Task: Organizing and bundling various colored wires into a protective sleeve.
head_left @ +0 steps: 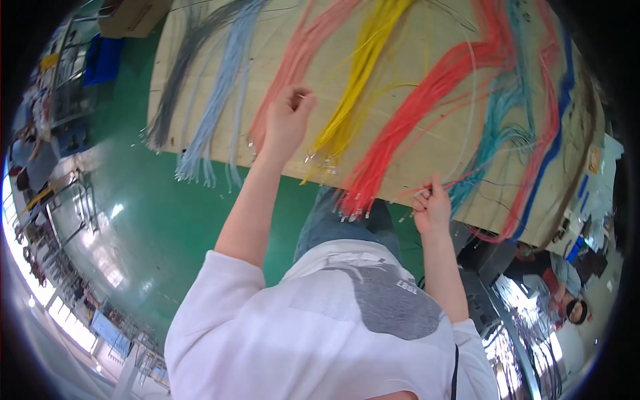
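Note:
My left hand [291,121] is raised over the table beside the salmon-pink wire bundle [308,50]. Its fingers are curled in; whatever is between them, if anything, cannot be made out. At the table's near edge, my right hand [433,210] pinches thin wires, and small ends stick out to its left. A long white wire [474,80] curves down toward these fingertips. Between my hands lie a yellow wire bundle [363,73] and a thick red wire bundle [410,103], their tipped ends hanging over the edge. Teal wires [490,133] lie just right of my right hand.
The wooden tabletop [267,40] also carries grey wires [181,80] and light blue wires [223,90] at left. A blue strand [550,150] runs along the right. Green floor [147,220] shows below left; a cardboard box [137,17] stands far left. Another person [563,293] is at lower right.

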`<state>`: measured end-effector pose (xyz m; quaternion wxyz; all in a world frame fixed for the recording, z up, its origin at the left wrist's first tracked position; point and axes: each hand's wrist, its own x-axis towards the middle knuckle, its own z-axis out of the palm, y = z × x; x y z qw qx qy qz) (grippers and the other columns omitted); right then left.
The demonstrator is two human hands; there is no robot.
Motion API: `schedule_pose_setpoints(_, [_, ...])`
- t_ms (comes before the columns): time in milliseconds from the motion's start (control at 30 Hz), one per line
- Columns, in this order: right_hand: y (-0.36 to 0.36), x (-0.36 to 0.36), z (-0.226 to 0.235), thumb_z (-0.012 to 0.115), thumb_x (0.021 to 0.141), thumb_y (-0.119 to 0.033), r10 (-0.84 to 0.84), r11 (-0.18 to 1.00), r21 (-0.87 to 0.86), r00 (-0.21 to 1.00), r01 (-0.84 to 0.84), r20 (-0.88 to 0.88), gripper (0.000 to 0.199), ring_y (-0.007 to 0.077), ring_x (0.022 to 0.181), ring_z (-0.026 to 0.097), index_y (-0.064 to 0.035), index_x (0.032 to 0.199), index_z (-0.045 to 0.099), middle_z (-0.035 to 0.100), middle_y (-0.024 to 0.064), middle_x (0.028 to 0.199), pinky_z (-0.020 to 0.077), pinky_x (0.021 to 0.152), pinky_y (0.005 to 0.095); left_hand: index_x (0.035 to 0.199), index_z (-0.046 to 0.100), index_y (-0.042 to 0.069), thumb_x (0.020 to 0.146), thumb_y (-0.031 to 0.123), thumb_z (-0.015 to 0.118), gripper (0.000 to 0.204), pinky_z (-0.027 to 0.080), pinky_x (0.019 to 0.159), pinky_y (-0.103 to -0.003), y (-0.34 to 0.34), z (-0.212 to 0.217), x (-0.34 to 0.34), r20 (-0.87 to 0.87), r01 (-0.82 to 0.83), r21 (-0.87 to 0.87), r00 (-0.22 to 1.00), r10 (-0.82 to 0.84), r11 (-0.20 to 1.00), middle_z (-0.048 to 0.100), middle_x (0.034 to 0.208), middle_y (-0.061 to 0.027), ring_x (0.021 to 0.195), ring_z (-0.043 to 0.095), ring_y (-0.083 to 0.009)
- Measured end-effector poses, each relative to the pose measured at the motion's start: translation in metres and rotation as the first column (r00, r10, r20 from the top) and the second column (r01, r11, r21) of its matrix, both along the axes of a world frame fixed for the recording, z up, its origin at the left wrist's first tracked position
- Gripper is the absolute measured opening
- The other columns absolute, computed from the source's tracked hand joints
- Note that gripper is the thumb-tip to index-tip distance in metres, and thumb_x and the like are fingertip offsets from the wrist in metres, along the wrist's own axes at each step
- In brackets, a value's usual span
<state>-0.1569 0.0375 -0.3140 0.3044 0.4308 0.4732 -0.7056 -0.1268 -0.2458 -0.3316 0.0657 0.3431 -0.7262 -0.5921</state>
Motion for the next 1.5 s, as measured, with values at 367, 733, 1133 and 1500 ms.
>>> schedule_pose_setpoints(367, [-0.004, -0.001, 0.002, 0.048, 0.084, -0.030, 0.070, 0.997, 0.022, 0.997, -0.069, -0.038, 0.028, 0.0059, 0.040, 0.024, -0.0087, 0.068, 0.045, 0.033, -0.0021, 0.053, 0.0184, 0.036, 0.0195, 0.080, 0.058, 0.000, 0.071, 0.013, 0.058, 0.016, 0.042, 0.067, -0.039, -0.047, -0.054, 0.026, 0.223, -0.015, -0.639, 0.953, 0.204, 0.769, 0.055, 0.075, -0.0172, 0.074, 0.053, -0.0322])
schedule_pose_setpoints(733, [-0.007, 0.000, -0.003, 0.049, 0.084, -0.031, 0.088, 0.996, 0.022, 0.993, -0.086, -0.081, 0.028, 0.0060, 0.040, 0.024, -0.0088, 0.068, 0.045, 0.033, -0.0025, 0.053, 0.0178, 0.036, 0.0196, 0.083, 0.056, 0.000, 0.074, 0.015, 0.055, 0.017, 0.043, 0.066, -0.034, -0.074, -0.020, 0.020, 0.322, 0.132, -0.003, 0.939, -0.124, 0.991, 0.052, 0.066, -0.0083, 0.064, 0.052, -0.0229])
schedule_pose_setpoints(1133, [-0.003, 0.001, -0.004, 0.048, 0.084, -0.032, 0.103, 0.990, 0.105, 0.994, -0.098, -0.045, 0.028, 0.0051, 0.040, 0.024, -0.0091, 0.068, 0.044, 0.033, -0.0025, 0.054, 0.0170, 0.035, 0.0186, 0.086, 0.050, 0.005, 0.078, 0.021, 0.052, 0.018, 0.044, 0.059, -0.041, -0.235, -0.022, 0.000, 0.286, 0.149, -0.814, 0.944, 0.165, 0.561, 0.058, 0.081, -0.0169, 0.073, 0.057, -0.0315])
schedule_pose_setpoints(1500, [-0.011, -0.001, -0.002, 0.044, 0.086, -0.032, 0.127, 0.982, 0.146, 0.992, -0.124, -0.011, 0.029, 0.0057, 0.041, 0.024, -0.0086, 0.068, 0.044, 0.033, -0.0024, 0.054, 0.0179, 0.037, 0.0201, 0.083, 0.054, 0.001, 0.075, 0.014, 0.052, 0.016, 0.046, 0.069, -0.040, -0.264, -0.060, -0.013, 0.587, 0.396, -0.730, 0.781, 0.213, 0.557, 0.055, 0.088, -0.0196, 0.081, 0.056, -0.0334])
